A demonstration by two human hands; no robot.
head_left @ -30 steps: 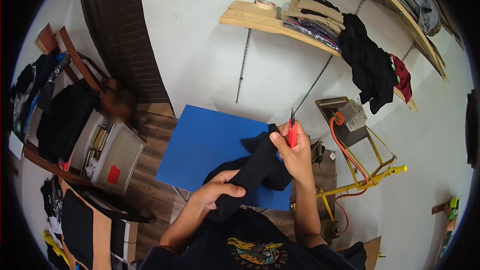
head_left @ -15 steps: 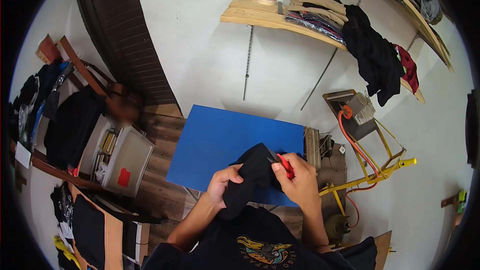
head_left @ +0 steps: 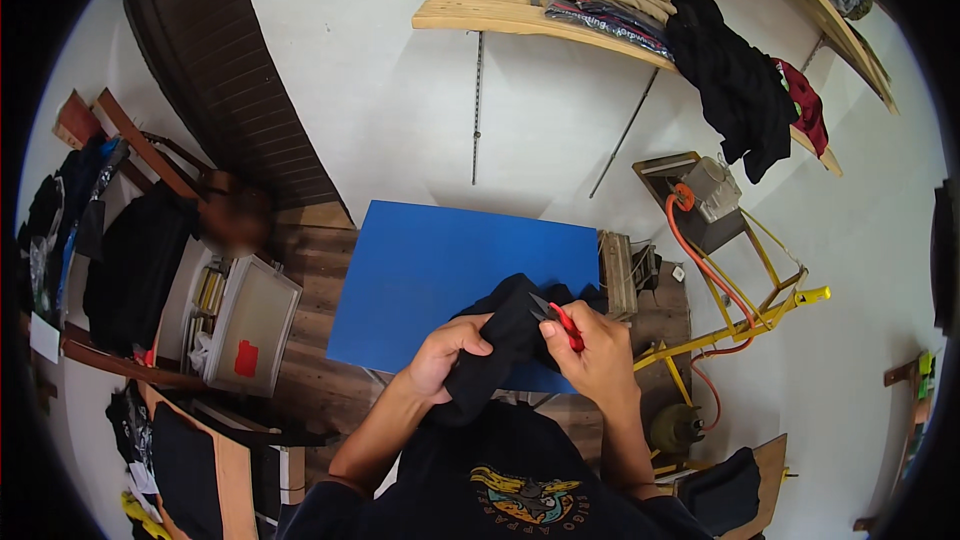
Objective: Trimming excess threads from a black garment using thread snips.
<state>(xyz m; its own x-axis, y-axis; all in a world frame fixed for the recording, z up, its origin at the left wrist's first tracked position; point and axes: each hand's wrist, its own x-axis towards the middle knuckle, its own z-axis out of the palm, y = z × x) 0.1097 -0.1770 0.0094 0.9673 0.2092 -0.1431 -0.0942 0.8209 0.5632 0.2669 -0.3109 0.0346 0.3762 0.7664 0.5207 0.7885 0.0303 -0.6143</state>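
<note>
Both hands have dropped from chest height to just over the blue rectangular tabletop (head_left: 440, 270): left hand (head_left: 452, 348) bunching the black cloth garment (head_left: 500, 340), right hand (head_left: 598, 352) pinching small red-handled thread snips (head_left: 558, 318), blades now touching the fabric.

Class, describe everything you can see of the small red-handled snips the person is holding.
The snips are small thread clippers with a red handle and short dark metal blades. The right hand grips the handle, so much of it is hidden. The blades point up and left, their tips at the black garment that the left hand bunches above the blue table. Whether the blades are open is too small to tell.
</note>
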